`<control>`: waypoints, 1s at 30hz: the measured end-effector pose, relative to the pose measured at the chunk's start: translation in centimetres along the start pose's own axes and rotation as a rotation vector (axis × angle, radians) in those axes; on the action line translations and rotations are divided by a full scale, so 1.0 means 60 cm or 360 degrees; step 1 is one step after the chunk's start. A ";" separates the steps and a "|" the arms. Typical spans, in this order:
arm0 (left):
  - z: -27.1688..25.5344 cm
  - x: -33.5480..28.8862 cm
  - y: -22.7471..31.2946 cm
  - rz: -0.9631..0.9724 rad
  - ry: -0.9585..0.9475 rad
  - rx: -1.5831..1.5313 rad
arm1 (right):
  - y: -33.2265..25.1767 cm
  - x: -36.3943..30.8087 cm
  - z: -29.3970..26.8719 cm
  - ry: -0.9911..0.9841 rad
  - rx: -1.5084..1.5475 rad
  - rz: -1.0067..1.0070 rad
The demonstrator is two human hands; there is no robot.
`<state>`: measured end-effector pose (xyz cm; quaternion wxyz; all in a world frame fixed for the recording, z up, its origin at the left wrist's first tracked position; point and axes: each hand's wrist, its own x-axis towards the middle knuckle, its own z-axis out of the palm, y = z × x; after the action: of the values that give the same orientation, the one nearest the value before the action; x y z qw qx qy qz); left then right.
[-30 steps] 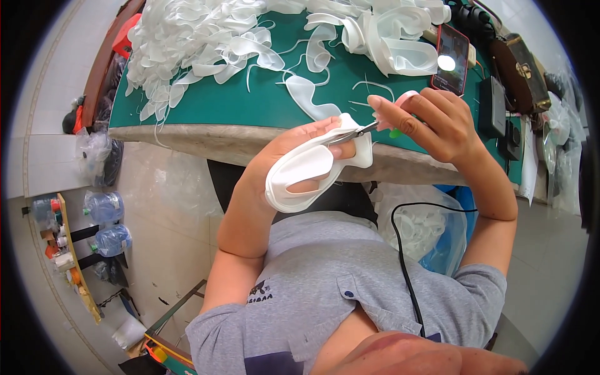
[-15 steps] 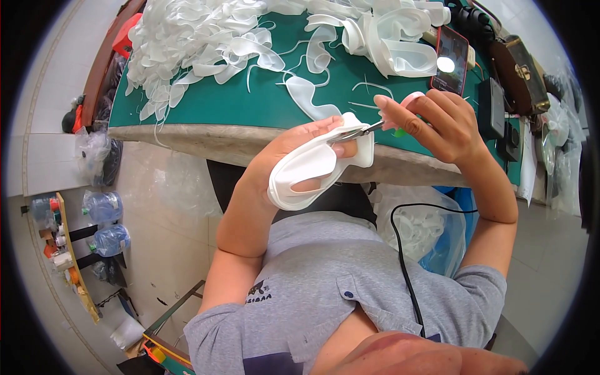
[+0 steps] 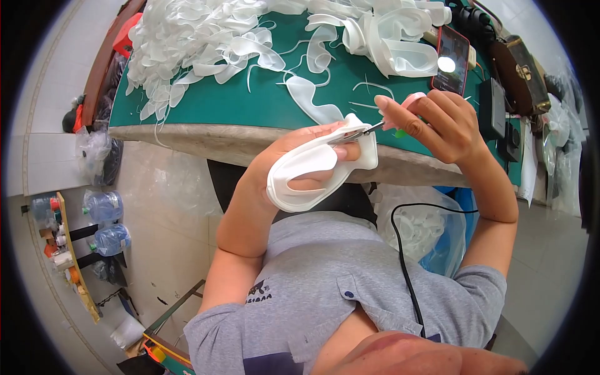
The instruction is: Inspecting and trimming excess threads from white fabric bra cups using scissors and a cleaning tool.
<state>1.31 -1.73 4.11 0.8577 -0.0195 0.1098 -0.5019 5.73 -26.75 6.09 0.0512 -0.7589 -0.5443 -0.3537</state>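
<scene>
Left hand (image 3: 284,147): pinches a white piece (image 3: 309,164).
Right hand (image 3: 445,124): grips pink-handled scissors (image 3: 355,134).
Scissors: meet the piece, probably at its far rim.
Table (image 3: 244,107): white pile (image 3: 194,47), far left.

Left hand (image 3: 289,147): digits closed in a grip and directed toward the right hand (image 3: 447,125); left forearm (image 3: 245,215) lying below and behind it. Right hand: well to the right of the left, thumb extended toward it, other fingers bent; right forearm (image 3: 490,184) sloping from the wrist to a flexed elbow.
</scene>
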 end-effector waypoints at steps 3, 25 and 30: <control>-0.004 0.000 0.000 0.0021 0.0050 -0.0036 | -0.003 0.001 0.003 -0.0006 0.0024 0.0012; -0.036 0.031 0.000 0.1105 0.0544 0.1095 | -0.044 0.021 0.002 0.0152 0.1816 0.1705; -0.046 0.046 -0.012 0.1618 0.0542 0.1465 | -0.077 0.063 0.040 -0.0231 0.2118 0.1741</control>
<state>1.40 -4.25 1.07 0.8778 0.4778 0.0146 -0.0307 3.51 -20.77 5.14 0.6130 -0.7473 -0.1986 0.1622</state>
